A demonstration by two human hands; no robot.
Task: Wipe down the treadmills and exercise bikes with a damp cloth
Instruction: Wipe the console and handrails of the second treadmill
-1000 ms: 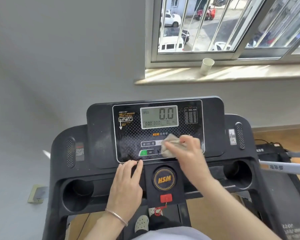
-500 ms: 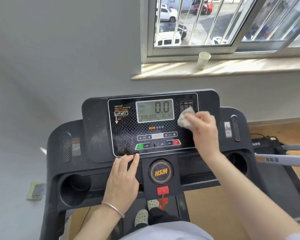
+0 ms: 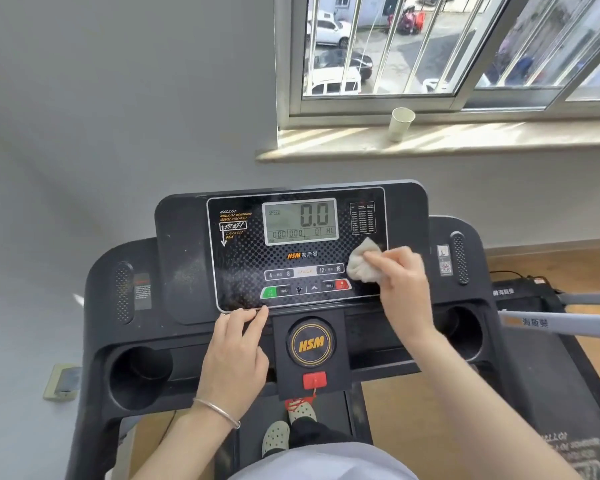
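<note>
**Cloth.** The cloth (image 3: 362, 262) is a small pale rag, bunched into a wad. It lies against the right part of the control panel (image 3: 243, 271), just below and to the right of the display (image 3: 300, 221) and just beside the right-hand speed keys. It is judged soft, light and limp. It will fold under pressure and has no stiffness of its own. Hold it as a wad, with the fingers behind it, so that a broad face meets the surface. If damp, it should drag slightly on the glossy panel and not slide freely.

**Hands.** The right hand (image 3: 402, 278) grips the cloth, fingers curled round the wad, and presses it to the panel. The left hand (image 3: 236, 355) holds nothing. Its fingers lie nearly straight on the console ledge, fingertips touching the panel's lower edge — probably a brace.

**Surface.** The treadmill (image 3: 179, 258) is rigid and fixed. Its panel carries membrane keys, including a green key (image 3: 269, 292) and a red key (image 3: 342, 285), so light pressure is advised near them. The display is lit and reads 0.0.

**Surroundings.** A red safety key (image 3: 315, 380) sits below the round HSM badge (image 3: 311, 342). Cup holders flank the console. A paper cup (image 3: 400, 123) stands on the window sill (image 3: 326, 147) — well apart from the work. A second machine (image 3: 551, 322) stands to the right.
</note>
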